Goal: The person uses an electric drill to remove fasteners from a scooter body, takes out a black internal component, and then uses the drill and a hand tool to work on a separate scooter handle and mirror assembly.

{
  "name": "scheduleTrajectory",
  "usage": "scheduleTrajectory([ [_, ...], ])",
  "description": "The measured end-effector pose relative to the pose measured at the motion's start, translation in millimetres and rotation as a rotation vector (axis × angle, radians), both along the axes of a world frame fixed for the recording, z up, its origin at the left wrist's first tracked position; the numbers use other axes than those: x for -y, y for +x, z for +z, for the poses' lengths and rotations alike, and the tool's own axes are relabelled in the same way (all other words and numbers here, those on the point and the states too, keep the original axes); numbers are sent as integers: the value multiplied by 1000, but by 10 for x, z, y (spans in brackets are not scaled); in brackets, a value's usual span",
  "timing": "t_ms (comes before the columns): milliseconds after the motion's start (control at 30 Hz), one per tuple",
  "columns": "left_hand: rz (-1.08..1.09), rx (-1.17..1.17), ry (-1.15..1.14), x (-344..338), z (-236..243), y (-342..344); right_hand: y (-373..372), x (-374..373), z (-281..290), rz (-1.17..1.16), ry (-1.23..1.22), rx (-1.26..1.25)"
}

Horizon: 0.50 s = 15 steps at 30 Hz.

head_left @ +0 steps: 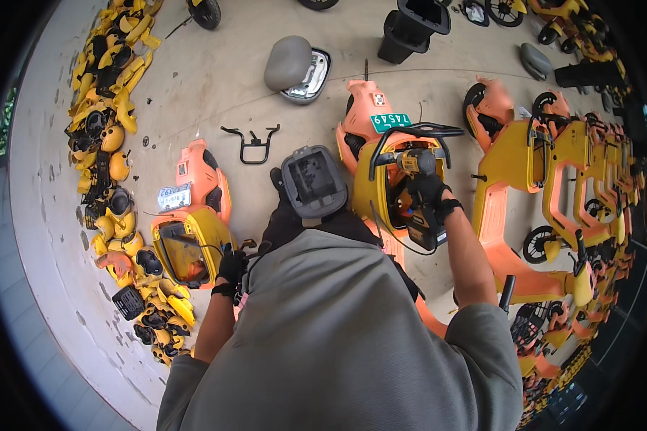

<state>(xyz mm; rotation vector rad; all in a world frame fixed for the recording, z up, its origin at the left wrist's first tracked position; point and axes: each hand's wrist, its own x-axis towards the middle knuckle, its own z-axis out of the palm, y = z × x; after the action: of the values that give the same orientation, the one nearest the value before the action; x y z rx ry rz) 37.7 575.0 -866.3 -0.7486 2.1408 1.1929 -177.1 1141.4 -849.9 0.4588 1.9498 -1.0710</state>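
My right hand [428, 192], in a black glove, is closed round the grip of a yellow and black cordless drill [415, 162]. The drill is over the open seat well of a yellow and orange scooter [370, 154], beside a black tubular rack [420, 131] at the well's rim. My left hand [230, 266], also gloved in black, is low at my left side, beside a dark lever-like part. Its fingers are partly hidden, and what they hold cannot be made out. Nearest to it is another yellow and orange scooter [212, 233] with an open seat well.
A grey-black plastic tub [314, 181] lies before my legs. Ahead are a black bracket [254, 145], a grey seat [289, 63] and a black bin [410, 29]. Helmets and yellow parts [115, 165] line the left wall. More scooters [507, 179] stand in a row at right.
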Motion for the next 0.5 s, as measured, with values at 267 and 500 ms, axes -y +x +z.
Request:
scheduleTrajectory([
  [267, -628, 9, -293, 214, -673, 314, -198, 348, 644, -246, -97, 158],
  [500, -817, -187, -369, 134, -469, 136, 30, 253, 138, 733, 34, -653],
])
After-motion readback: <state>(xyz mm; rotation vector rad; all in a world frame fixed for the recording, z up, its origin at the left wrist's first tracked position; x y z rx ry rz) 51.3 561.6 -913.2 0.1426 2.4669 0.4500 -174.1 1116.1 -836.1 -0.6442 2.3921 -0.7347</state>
